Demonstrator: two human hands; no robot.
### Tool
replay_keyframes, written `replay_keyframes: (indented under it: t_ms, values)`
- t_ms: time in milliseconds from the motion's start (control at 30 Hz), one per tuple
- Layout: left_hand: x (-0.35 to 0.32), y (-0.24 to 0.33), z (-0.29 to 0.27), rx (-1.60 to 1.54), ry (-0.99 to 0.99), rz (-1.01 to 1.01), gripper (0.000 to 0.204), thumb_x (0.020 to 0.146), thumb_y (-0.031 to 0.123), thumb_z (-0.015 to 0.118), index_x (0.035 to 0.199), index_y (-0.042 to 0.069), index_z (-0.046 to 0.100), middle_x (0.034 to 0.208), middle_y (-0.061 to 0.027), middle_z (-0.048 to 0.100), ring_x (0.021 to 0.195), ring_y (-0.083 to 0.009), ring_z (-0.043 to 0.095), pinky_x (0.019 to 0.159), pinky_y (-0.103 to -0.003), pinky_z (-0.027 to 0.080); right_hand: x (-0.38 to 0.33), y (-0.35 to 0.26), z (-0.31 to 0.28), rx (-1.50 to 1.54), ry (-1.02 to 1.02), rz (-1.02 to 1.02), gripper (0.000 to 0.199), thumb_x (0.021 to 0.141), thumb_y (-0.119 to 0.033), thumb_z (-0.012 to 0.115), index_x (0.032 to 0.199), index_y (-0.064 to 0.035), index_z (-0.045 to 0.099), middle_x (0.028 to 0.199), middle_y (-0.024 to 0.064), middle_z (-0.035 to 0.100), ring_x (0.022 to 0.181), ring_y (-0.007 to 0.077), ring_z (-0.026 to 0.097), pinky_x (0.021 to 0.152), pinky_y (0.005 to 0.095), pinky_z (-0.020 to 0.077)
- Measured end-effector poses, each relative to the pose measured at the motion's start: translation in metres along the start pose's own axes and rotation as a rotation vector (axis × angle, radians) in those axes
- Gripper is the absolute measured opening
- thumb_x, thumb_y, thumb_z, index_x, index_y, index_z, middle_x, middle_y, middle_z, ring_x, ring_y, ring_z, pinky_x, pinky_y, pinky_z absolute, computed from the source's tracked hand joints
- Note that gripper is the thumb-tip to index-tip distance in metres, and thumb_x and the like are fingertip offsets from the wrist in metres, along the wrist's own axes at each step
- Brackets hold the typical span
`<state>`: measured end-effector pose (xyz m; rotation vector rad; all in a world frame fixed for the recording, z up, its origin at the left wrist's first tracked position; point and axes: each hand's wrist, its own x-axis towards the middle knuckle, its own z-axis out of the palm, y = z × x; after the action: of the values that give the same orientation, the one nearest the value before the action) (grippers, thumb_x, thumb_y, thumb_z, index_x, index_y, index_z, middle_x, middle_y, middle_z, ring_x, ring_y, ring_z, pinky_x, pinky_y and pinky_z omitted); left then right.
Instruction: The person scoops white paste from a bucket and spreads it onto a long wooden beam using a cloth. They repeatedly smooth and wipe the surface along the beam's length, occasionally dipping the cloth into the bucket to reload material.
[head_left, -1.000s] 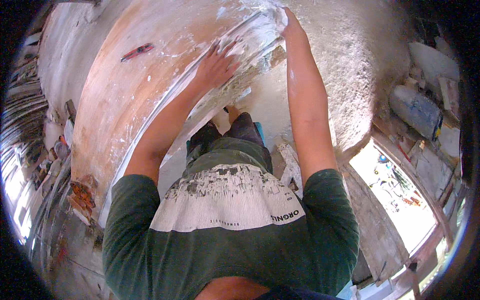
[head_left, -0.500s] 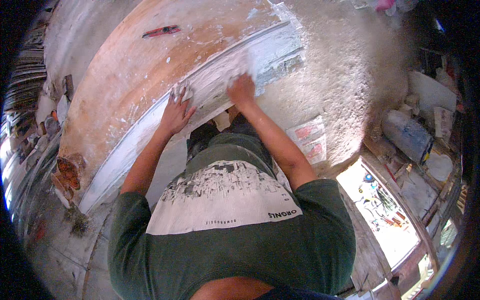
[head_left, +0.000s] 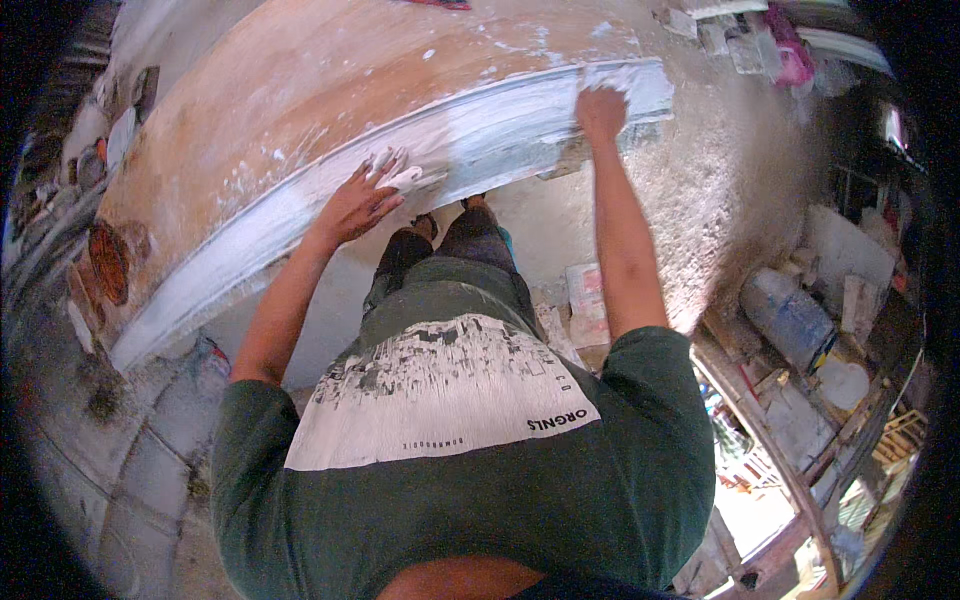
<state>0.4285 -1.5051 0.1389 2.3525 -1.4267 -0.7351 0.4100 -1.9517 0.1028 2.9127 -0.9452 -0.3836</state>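
Note:
A long curved white moulding (head_left: 500, 130), wet and plaster-like, runs along the near edge of a large brownish board (head_left: 300, 110). On its left stretch, my left hand (head_left: 360, 205) rests with white-smeared fingers bent around a small white lump (head_left: 405, 179). Far to the right, close to the moulding's right end, my right hand (head_left: 602, 112) is closed and pressed to the surface. Whitish material shows blurred at its fingertips, and what it grips is hidden. Both forearms reach forward over the moulding's near side.
A red tool (head_left: 440, 4) is cut off by the top edge, lying on the board. Rough pale ground (head_left: 690, 190) borders the moulding's right end. At the right stand a blue-grey drum (head_left: 790, 315) and a round white lid (head_left: 842, 384). A pink item (head_left: 790, 50) lies at the far right.
My right hand has slid rightward and away along the moulding, toward its right end. My left hand stays on the left stretch with the white lump. The whole view has shifted.

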Motion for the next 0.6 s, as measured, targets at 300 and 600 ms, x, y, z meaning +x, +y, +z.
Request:
replay_keyframes:
  t_ms: [300,600]
  values:
    - [-0.055,-0.025,0.006,-0.057,0.131,-0.249,0.05,0.092,0.042,0.04,0.113,-0.001,0.054,0.144,-0.0181,0.02,0.127,-0.0433,0.026,0.106,-0.044,0.023,-0.217,-0.208,0.007,0.466,-0.375,-0.443,0.042,0.072,-0.032,0.058,0.089,0.0064,0.061,0.099,0.0283,0.057,0.098,0.0404,0.054,0.082,0.0456,0.0451]
    - [-0.041,0.008,-0.012,-0.169,0.203,-0.323,0.048,0.093,0.037,0.039,0.117,-0.004,0.049,0.145,-0.0194,0.014,0.132,-0.0385,0.018,0.108,-0.042,0.018,-0.166,-0.176,-0.039,0.355,-0.103,-0.324,0.038,0.08,-0.032,0.049,0.091,0.0023,0.063,0.1,0.0206,0.059,0.099,0.0351,0.054,0.082,0.0463,0.046]
